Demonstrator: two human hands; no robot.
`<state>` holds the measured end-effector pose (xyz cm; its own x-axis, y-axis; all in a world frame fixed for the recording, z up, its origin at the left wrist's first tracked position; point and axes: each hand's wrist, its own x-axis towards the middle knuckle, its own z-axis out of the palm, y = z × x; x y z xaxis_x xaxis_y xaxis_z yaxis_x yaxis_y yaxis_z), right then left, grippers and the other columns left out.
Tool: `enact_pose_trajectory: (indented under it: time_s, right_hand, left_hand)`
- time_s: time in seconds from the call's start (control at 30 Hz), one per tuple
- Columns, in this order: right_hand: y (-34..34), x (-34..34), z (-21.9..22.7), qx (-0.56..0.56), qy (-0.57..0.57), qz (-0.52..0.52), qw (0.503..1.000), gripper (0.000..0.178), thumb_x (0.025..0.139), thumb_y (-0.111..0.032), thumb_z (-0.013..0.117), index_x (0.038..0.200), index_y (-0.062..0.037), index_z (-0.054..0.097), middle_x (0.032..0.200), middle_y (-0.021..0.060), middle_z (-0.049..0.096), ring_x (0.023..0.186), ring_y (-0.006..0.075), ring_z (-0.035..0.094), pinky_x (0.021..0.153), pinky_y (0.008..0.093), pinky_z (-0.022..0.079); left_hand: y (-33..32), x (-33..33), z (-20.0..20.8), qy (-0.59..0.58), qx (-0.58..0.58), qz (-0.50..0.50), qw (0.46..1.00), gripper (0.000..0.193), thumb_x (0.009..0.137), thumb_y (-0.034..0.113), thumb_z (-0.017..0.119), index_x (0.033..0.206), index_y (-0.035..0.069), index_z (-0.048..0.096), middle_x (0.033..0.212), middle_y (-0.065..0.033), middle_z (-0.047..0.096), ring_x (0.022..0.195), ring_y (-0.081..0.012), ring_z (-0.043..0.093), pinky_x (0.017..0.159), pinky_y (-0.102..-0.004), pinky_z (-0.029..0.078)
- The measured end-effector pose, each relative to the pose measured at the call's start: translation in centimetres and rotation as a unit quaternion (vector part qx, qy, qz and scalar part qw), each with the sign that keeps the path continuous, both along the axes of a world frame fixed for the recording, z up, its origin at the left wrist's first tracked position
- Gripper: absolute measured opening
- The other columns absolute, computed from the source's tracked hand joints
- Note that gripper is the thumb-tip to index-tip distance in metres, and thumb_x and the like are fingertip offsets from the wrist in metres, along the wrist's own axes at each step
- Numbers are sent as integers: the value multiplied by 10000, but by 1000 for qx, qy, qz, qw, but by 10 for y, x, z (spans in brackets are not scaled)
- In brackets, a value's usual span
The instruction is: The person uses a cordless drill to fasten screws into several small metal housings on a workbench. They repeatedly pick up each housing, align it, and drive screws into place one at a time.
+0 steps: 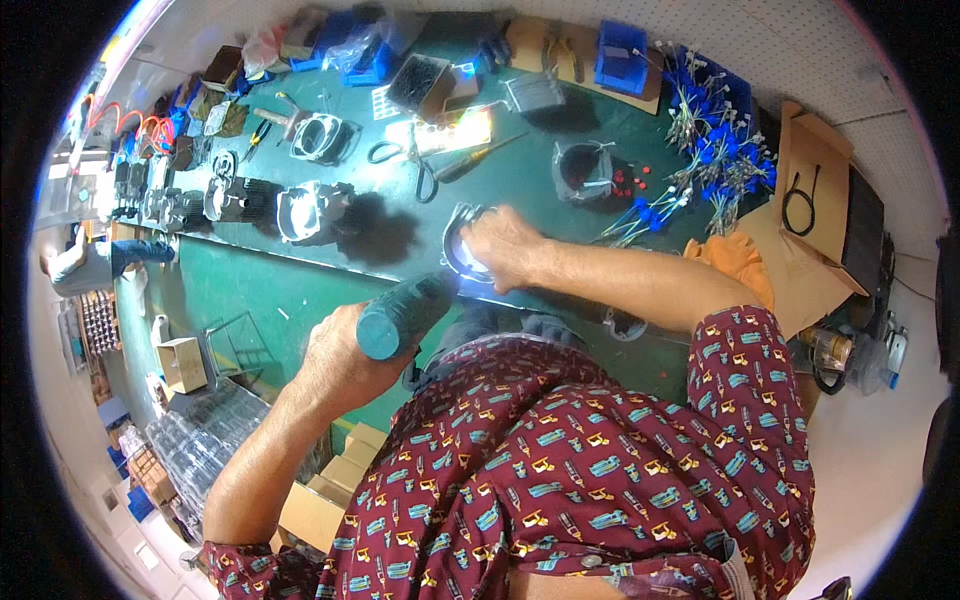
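Note:
My left hand (345, 352) is wrapped round the grip of a teal power drill (405, 318). The drill's front end points at a round metal housing (452, 250) by the bench's near edge, where a bright light shines. Closed fingers of my right hand (503, 245) grip the right side of that housing; the fingertips are partly hidden inside its ring. Scissors (425, 180) and a yellow-handled screwdriver (470, 163) lie just beyond. To the left stand similar housings with black finned backs (350, 205).
Along the green bench (390, 270) are a clear plastic container (585, 172), red caps (625, 185), blue-ended wire bundles (715, 140) and an orange glove (728, 262). Blue bins (620, 55) line the back. Open cardboard (815, 190) stands right. Another person (82, 265) is far left.

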<state>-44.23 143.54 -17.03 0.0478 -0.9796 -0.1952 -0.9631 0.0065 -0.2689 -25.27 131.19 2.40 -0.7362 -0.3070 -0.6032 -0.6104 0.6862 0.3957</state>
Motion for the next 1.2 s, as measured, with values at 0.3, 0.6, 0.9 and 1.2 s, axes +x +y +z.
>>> enact_pose_trajectory:
  time_s: [0.3,0.6,0.9,1.2]
  right_hand:
    - [-2,2,-1,21,20,9,1000,764,544,-365,924,1124,22,613,1039,135,690,989,279,656,828,404,479]
    - [9,-6,13,23,-95,-41,994,1146,552,-440,945,1460,-3,399,1254,209,599,1166,351,578,1012,450,393]
    - [41,-41,-3,-85,-724,-437,527,274,966,0,559,1223,42,641,1107,150,706,974,203,710,818,303,601]
    - [42,-16,-10,-83,-744,-488,448,233,958,-301,714,956,-71,675,826,25,697,650,85,609,561,233,516]
  left_hand:
    - [-2,1,6,-31,18,10,999,370,840,286,744,1119,51,684,964,-200,731,919,-369,709,809,-449,564]
    - [-21,19,23,158,201,120,959,475,914,-36,646,1375,-43,535,1363,-123,633,1208,-160,594,1030,-324,473]
    - [-27,69,-25,203,164,215,941,320,895,173,774,1162,25,677,964,-44,698,879,-148,601,804,-326,517]
    - [-23,76,-53,222,248,268,904,373,872,183,793,1199,60,664,1061,-28,685,950,-168,626,837,-348,523]
